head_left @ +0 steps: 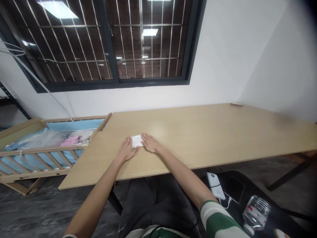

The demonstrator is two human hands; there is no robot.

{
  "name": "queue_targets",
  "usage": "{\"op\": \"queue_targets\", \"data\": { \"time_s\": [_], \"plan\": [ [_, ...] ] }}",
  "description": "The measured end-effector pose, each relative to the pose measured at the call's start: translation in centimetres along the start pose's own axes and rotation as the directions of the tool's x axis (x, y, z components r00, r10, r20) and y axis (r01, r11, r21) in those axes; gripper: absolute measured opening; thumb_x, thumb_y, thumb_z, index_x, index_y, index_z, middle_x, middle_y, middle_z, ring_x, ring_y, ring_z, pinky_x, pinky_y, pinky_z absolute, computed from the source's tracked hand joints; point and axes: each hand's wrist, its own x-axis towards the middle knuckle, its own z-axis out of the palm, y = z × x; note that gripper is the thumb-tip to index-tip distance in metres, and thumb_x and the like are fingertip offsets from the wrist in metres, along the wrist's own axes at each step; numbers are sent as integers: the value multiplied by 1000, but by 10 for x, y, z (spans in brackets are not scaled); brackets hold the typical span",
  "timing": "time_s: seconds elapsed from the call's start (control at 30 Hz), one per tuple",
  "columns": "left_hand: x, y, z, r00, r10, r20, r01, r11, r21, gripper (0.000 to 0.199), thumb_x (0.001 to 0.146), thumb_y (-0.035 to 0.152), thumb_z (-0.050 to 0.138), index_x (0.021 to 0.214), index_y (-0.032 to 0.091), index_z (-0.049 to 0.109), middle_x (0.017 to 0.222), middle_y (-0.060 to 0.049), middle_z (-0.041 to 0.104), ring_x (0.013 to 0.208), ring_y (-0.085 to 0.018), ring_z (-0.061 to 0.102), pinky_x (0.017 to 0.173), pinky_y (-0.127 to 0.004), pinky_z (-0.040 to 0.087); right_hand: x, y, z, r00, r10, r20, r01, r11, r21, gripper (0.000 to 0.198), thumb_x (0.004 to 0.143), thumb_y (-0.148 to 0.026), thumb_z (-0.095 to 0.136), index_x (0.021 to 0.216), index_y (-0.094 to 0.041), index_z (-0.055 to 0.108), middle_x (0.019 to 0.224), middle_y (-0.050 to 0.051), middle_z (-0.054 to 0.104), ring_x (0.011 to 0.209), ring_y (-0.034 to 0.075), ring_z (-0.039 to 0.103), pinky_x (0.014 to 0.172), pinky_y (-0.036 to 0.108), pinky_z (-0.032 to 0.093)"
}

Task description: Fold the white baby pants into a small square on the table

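Note:
A small white folded square (137,141), which looks like a tissue or wipe, lies flat on the light wooden tabletop (203,132). My left hand (126,150) rests palm down at its left edge, fingers stretched out and the thumb reaching toward its lower side. Over the right edge lies my right hand (151,143), also flat, with its fingers extended across the border of the white square. Neither hand is closed around anything. Part of the square is covered by the right fingers.
On the left stands a wooden cot (49,155) with blue lining and bedding. A black seat (247,180) at lower right carries a white power bank (216,185), a dark phone (234,189) and a plastic bottle (257,212). A small flat item (236,104) lies at the table's back edge.

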Motion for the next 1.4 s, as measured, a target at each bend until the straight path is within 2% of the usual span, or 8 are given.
{"op": "queue_targets", "data": {
  "time_s": [0.17, 0.4, 0.7, 0.8, 0.93, 1.07, 1.27, 1.4],
  "plan": [
    [-3, 2, -13, 996, 92, -21, -92, 996, 15, 62, 95, 54, 48, 143, 14, 49, 155, -19, 45, 146, -33, 38, 122, -47, 27, -5, -7, -13, 975, -167, -144, 168, 986, -1, 56, 101, -41, 44, 149, -13, 47, 158, 17, 41, 150, 28, 31, 122, 47, 21],
    [-2, 2, -12, 999, 19, -36, -20, 999, -28, 70, 87, 49, 60, 144, 10, 47, 148, -22, 53, 138, -37, 48, 115, -49, 35, -8, 1, -12, 998, -56, -11, 57, 996, 70, 67, 87, -27, 57, 151, -14, 43, 156, 19, 45, 145, 31, 39, 119, 49, 26],
    [9, 8, -39, 987, -67, -149, 44, 988, -151, 32, 85, 21, 50, 112, 21, 68, 122, -12, 70, 122, -30, 61, 110, -44, 41, 6, 0, -16, 978, 52, -201, -4, 973, 231, 52, 86, -14, 51, 138, -17, 51, 132, 13, 64, 129, 28, 54, 113, 48, 34],
    [3, 11, -53, 972, -155, -176, 112, 966, -234, 29, 87, 26, 50, 112, 19, 64, 113, -12, 72, 107, -27, 67, 95, -38, 51, 13, -7, -30, 952, 185, -244, -67, 903, 424, 46, 91, -23, 53, 137, -20, 48, 124, 11, 66, 119, 27, 58, 104, 44, 44],
    [-19, 24, -57, 954, -272, -130, 217, 919, -328, 40, 89, 31, 53, 125, 15, 51, 96, -9, 75, 82, -22, 72, 72, -30, 53, 26, -12, -48, 969, 208, -130, -72, 748, 660, 43, 95, -30, 54, 135, -20, 45, 114, 9, 66, 95, 21, 65, 83, 34, 54],
    [-37, 43, -46, 936, -345, -70, 309, 899, -310, 45, 87, 36, 57, 126, 14, 48, 83, -7, 74, 76, -26, 72, 68, -32, 50, 39, -5, -50, 980, 198, 28, -174, 779, 602, 48, 87, -30, 71, 128, -16, 52, 103, 8, 68, 82, 18, 65, 73, 30, 54],
    [-48, 70, -31, 914, -404, -42, 390, 902, -185, 35, 87, 38, 56, 117, 19, 56, 97, -16, 75, 91, -34, 72, 77, -39, 49, 50, 3, -26, 978, 188, 89, -208, 878, 431, 38, 87, -26, 74, 120, -14, 60, 99, 9, 72, 78, 17, 67, 69, 27, 56],
    [-61, 90, -33, 911, -383, -151, 383, 923, -31, 39, 93, 47, 49, 112, 17, 62, 104, -24, 71, 105, -41, 66, 88, -51, 46, 49, -7, -25, 988, 145, 44, -151, 919, 364, 31, 93, -27, 65, 121, -13, 64, 114, 16, 71, 99, 24, 69, 89, 37, 55]
  ]
}}
